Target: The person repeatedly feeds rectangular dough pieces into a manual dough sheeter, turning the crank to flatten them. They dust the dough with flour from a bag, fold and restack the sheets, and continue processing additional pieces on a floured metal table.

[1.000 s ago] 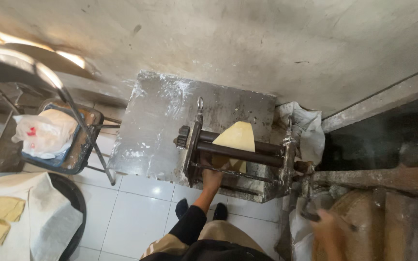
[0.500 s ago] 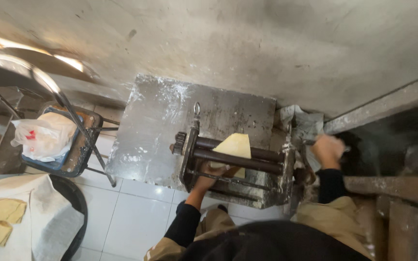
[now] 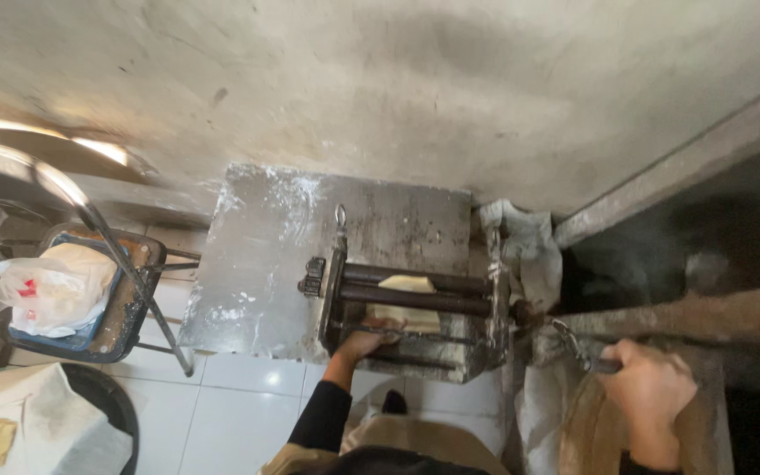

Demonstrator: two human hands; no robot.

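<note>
In the middle of the frame, the left hand (image 3: 364,339) holds the dough sheet (image 3: 406,299) half through the rollers (image 3: 411,290); lower right, the right hand (image 3: 650,387) grips the crank handle (image 3: 587,356).

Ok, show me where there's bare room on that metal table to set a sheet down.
The table is bare left of the roller machine, out to its left edge beside the chair, and behind the rollers toward the wall. It is crowded at the machine: dough in the rollers, left hand under them, right hand on the crank.
</note>
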